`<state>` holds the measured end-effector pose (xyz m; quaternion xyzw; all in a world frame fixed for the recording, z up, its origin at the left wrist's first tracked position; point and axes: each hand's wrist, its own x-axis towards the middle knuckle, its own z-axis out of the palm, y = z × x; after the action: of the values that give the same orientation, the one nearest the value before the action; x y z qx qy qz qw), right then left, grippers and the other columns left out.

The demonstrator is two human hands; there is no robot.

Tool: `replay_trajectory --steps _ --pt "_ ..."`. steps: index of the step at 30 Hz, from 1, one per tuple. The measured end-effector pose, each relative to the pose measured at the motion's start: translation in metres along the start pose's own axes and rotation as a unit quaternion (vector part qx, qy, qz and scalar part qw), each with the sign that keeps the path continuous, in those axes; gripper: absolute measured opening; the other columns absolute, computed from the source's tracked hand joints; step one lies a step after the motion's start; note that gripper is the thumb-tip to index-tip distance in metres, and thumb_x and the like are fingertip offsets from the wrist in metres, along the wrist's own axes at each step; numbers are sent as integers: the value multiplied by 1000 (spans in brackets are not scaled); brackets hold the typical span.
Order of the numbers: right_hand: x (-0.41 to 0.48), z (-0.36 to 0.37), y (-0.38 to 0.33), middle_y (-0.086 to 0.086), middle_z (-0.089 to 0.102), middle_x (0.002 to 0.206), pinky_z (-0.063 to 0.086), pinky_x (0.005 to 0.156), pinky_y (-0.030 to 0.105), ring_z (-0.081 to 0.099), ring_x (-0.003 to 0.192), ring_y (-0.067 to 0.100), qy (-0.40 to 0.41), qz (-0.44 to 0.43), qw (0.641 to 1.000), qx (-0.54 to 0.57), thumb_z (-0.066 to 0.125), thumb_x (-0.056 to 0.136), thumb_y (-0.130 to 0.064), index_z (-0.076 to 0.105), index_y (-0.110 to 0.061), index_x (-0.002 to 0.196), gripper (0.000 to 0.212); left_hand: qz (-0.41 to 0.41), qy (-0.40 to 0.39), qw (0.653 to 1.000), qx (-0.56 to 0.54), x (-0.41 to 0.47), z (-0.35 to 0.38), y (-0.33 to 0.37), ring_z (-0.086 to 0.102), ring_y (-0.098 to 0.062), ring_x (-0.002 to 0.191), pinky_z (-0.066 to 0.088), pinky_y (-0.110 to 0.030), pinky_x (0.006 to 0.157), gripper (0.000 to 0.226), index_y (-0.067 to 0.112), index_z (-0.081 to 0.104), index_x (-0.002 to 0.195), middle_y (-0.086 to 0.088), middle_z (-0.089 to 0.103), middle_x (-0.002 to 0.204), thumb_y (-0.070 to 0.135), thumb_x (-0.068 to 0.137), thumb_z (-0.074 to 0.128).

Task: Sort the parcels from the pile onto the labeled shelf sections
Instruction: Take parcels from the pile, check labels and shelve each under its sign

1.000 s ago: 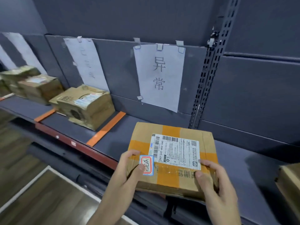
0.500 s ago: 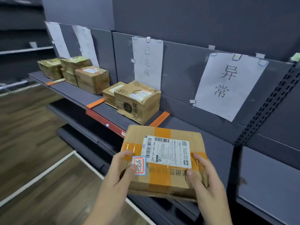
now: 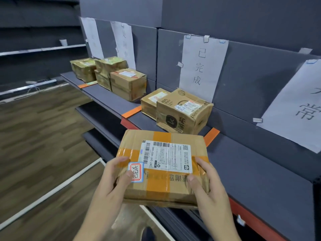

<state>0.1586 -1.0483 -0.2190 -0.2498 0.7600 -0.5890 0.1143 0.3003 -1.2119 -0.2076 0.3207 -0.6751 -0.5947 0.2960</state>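
**A:** What has changed since half a second ago?

**B:** The view has turned to the left and the parcel [image 3: 163, 164] went with it. The right sheet [image 3: 298, 105] has slid to the frame edge. The middle sheet [image 3: 202, 66] is now almost above the parcel. The grip has not changed.

**A:** How is it gripped?

**B:** With both hands, at its short ends. The left hand [image 3: 111, 185] curls round the left end with the thumb on top. The right hand [image 3: 208, 192] does the same on the right end. So the long axis runs left to right between the hands. The parcel is in the air in front of the shelf [image 3: 251, 171] edge, not resting on it.

**A:** Where should it go, in your opinion?

**B:** I think to the section under the middle sheet. It lies straight ahead and a little higher. The orange strip [image 3: 211, 136] just behind the parcel's far right corner closes it on the right. Two boxes [image 3: 184, 115] already stand there. The bare shelf is in front of them and to their left, so the left hand is nearer to the free place.

**A:** What can you not see?

**B:** The left thumb lies on the edge of the small sticker [image 3: 135, 171], and I cannot read its red characters with certainty. The right sheet is cut off by the frame. The print on the shipping label [image 3: 166, 157] is too small to read.
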Motion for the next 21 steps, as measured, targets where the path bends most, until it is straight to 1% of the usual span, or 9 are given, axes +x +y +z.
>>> replay_trajectory --steps 2,6,10,13,15,17,19,20,21 --pt "24 23 0 -29 47 136 36 92 11 38 125 -16 -5 -2 1000 9 61 91 -27 52 -48 123 40 1 11 1000 7 28 -10 -4 64 5 84 45 -11 66 22 37 55 110 28 66 95 22 93 54" --pt "78 68 -2 -28 45 139 33 109 26 30 134 -11 -6 3 1000 25 60 91 -31 52 -47 125 38 7 24 999 22 92 -30 -4 63 7 83 42 -2 59 22 34 55 111 26 67 94 23 93 55" --pt "125 105 -9 -28 42 142 32 112 33 27 139 -5 -12 20 999 22 59 91 -35 50 -51 123 37 5 18 999 28 152 -47 3 65 3 84 42 -2 59 21 35 55 110 20 69 96 23 93 54" --pt "152 126 -13 -30 40 142 35 102 21 29 132 -15 -26 34 999 22 57 91 -37 47 -54 123 37 4 11 999 31 187 -59 4 65 0 82 43 -3 60 20 35 56 110 13 71 96 24 93 54" --pt "168 139 -16 -36 35 140 30 101 15 23 132 -19 -29 31 999 15 56 91 -40 45 -55 123 38 5 9 1000 30 211 -66 3 65 0 78 45 -6 61 21 34 57 110 9 71 94 21 93 53" --pt "182 154 -17 -42 28 138 25 104 16 14 137 -16 -30 37 999 7 55 91 -42 42 -56 124 39 -5 2 999 38 237 -73 1 64 0 77 49 -18 68 21 37 58 109 9 70 92 23 94 53" --pt "193 171 -18 -47 22 136 24 100 11 8 136 -21 -22 47 999 1 54 90 -43 39 -58 125 40 -13 -13 999 42 269 -81 -4 65 -10 84 51 -38 77 21 40 58 108 9 70 93 25 95 52" --pt "199 180 -19 -48 20 136 24 98 8 7 132 -25 -12 51 999 0 54 90 -43 38 -59 125 41 -11 -21 999 43 287 -85 -6 66 -13 88 51 -42 80 20 40 59 107 9 70 94 25 95 51" --pt "204 190 -21 -49 17 135 24 96 3 5 129 -29 0 56 998 -1 54 90 -43 37 -59 125 42 -6 -31 999 44 305 -89 -7 65 -12 89 51 -37 80 20 39 61 105 10 69 95 24 96 51"
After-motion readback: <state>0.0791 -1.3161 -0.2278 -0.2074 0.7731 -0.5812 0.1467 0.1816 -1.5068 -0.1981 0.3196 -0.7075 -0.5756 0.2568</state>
